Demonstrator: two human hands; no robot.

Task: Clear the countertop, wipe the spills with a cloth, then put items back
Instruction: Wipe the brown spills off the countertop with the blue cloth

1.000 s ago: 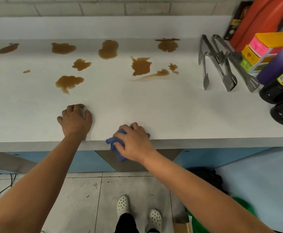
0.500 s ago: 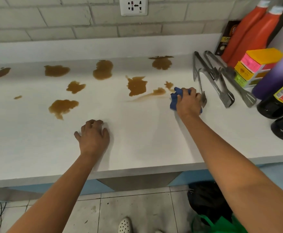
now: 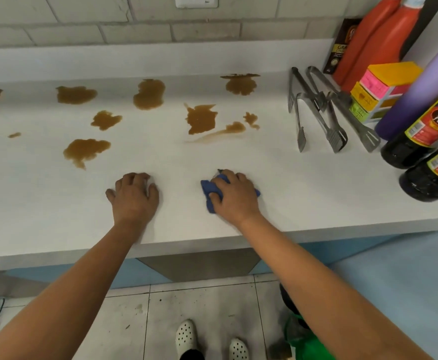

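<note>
Cloth (image 3: 214,192): blue, crumpled, lying on the white desk (image 3: 303,193) near its front edge; mostly covered by the right hand (image 3: 234,197), only its left part and a corner at the right showing.
Right hand: fingers curled over the cloth, gripping and pressing it down.
Left hand (image 3: 134,194): resting on the desk just left of the cloth, fingers bent at the tips and close together, holding nothing.
Spills (image 3: 201,118): brown puddles scattered over the rear half of the desk, well apart from the cloth; one streak (image 3: 220,132) trails toward the front.
Tongs (image 3: 316,107): metal, several overlapping, right of the spills.
Dark bottles (image 3: 420,133): two, at the right edge; red label, partly cut off, possibly reading "DAT PUTI".
Brown box (image 3: 340,48): lettering "GRA" visible, remainder hidden behind the orange bottles (image 3: 379,40).
</note>
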